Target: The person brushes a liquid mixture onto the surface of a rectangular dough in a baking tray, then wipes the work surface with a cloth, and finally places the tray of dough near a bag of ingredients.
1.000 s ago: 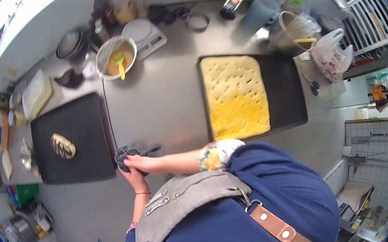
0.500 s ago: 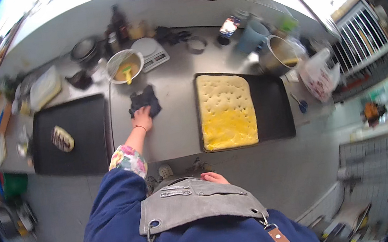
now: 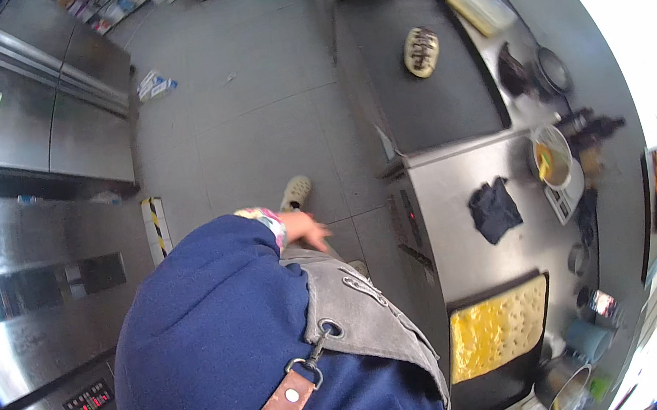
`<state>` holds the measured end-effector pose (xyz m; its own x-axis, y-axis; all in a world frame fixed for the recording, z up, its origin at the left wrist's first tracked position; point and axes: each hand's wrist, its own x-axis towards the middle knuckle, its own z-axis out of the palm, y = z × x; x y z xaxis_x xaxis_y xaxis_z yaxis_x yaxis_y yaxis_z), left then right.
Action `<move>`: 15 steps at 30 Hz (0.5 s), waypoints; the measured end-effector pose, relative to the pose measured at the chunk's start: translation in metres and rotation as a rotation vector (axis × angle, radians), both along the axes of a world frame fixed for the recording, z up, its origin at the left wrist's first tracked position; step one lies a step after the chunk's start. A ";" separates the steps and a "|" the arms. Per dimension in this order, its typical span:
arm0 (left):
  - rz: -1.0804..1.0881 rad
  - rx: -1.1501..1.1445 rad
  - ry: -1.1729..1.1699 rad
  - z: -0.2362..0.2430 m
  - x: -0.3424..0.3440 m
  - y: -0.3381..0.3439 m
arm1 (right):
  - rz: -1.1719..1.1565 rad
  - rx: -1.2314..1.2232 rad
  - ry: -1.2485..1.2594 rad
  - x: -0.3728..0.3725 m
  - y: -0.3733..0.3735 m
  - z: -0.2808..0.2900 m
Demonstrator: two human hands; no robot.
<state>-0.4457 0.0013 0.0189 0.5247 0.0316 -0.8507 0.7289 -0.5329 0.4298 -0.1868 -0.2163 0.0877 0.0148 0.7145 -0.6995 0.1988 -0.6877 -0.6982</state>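
My left hand (image 3: pixel 307 229) hangs in front of the grey apron (image 3: pixel 343 286), over the floor beside the counter. It looks empty, with its fingers stretched out and slightly blurred. A crumpled dark cloth (image 3: pixel 495 210) lies by itself on the steel counter (image 3: pixel 451 189), apart from my hand. On one black tray (image 3: pixel 377 66) rests an oval piece of dough (image 3: pixel 422 52) with dark stripes. Another black tray (image 3: pixel 487 400) holds a dimpled flat dough slab (image 3: pixel 498 328), glossy yellow over one part. My right hand is out of sight.
Along the wall stand a white bowl (image 3: pixel 557 162) with a yellow-green brush, a scale (image 3: pixel 564 195), bottles and a blue jug (image 3: pixel 588 339). Steel fridge doors (image 3: pixel 8 106) and an oven with a lit panel (image 3: pixel 89 401) are at left. A packet (image 3: pixel 155 85) lies on the floor.
My view has swung left, away from facing the counter. My left hand has let go of the dark cloth and come back to my side. My right hand has left the view.
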 end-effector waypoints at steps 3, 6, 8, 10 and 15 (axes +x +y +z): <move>0.292 -0.258 0.040 -0.059 -0.122 0.048 | 0.186 0.053 -0.211 -0.020 0.037 -0.021; -0.056 -0.102 0.061 -0.063 -0.136 0.173 | 0.230 0.116 -0.429 -0.047 0.087 -0.054; 0.386 0.202 -0.333 -0.051 -0.130 0.286 | 0.065 -0.007 -0.586 -0.090 0.146 -0.037; 0.666 0.429 -0.638 -0.045 -0.110 0.408 | -0.085 0.070 -0.742 -0.117 0.189 -0.072; 1.071 0.773 -0.881 -0.049 -0.059 0.669 | -0.665 0.091 -0.483 -0.249 0.293 -0.095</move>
<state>-0.5043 0.6700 -0.0301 0.2753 0.9571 0.0908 0.5743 -0.2395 0.7829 -0.4353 0.0766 -0.0076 0.7387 0.5038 -0.4478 0.0628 -0.7129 -0.6985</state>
